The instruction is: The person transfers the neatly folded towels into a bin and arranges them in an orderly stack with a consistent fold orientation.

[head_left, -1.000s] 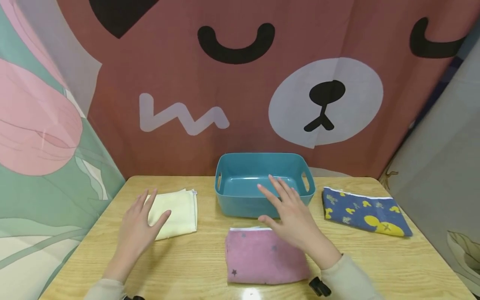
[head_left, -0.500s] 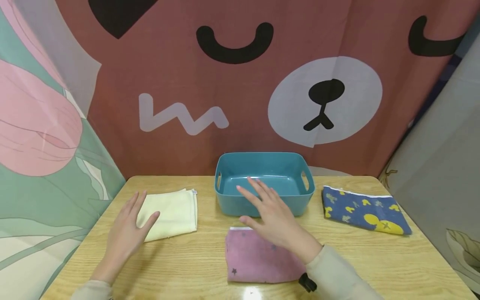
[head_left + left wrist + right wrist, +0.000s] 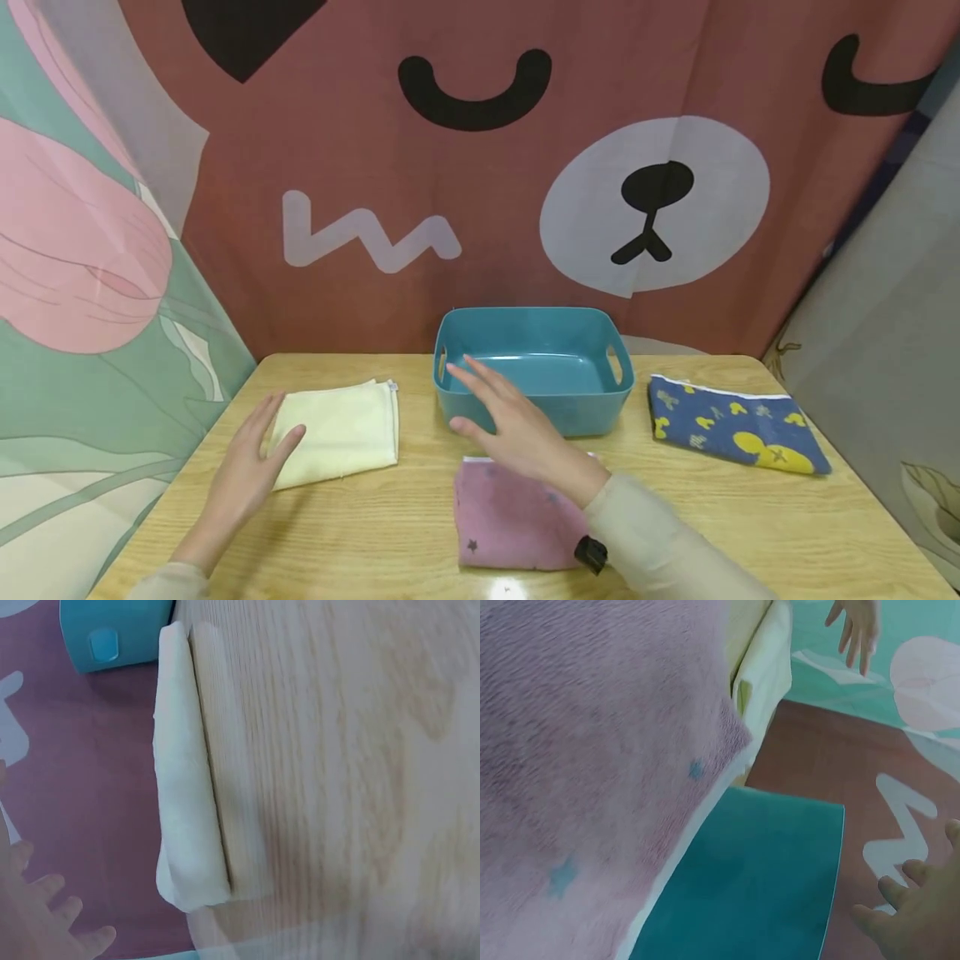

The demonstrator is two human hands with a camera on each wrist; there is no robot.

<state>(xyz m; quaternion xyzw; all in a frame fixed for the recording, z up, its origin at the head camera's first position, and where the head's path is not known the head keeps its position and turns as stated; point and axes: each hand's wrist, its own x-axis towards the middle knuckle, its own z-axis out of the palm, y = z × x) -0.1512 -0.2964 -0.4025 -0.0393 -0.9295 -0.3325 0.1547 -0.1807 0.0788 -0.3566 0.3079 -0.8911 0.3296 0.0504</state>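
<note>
My left hand (image 3: 243, 467) hovers with fingers spread at the left edge of a folded pale yellow towel (image 3: 337, 433), holding nothing. Its fingers also show in the left wrist view, beside the same towel (image 3: 184, 772). My right hand (image 3: 517, 429), fingers extended and nothing in its grasp, hangs above the gap between a teal plastic basket (image 3: 540, 412) and a folded pink towel (image 3: 517, 525) with small stars. The right forearm covers part of the pink towel. In the right wrist view the pink towel (image 3: 592, 750) fills the left side and the right hand (image 3: 922, 915) sits lower right.
A folded blue towel (image 3: 735, 425) with yellow figures lies at the right of the wooden table (image 3: 360, 533). The basket stands at the back, against a curtain (image 3: 360, 317) with a bear print. Patterned cloth (image 3: 112, 392) hangs along the left side.
My right hand has moved left, from over the basket's right part toward its left front. The left hand has drifted slightly left and nearer to me. Towels and basket stay put.
</note>
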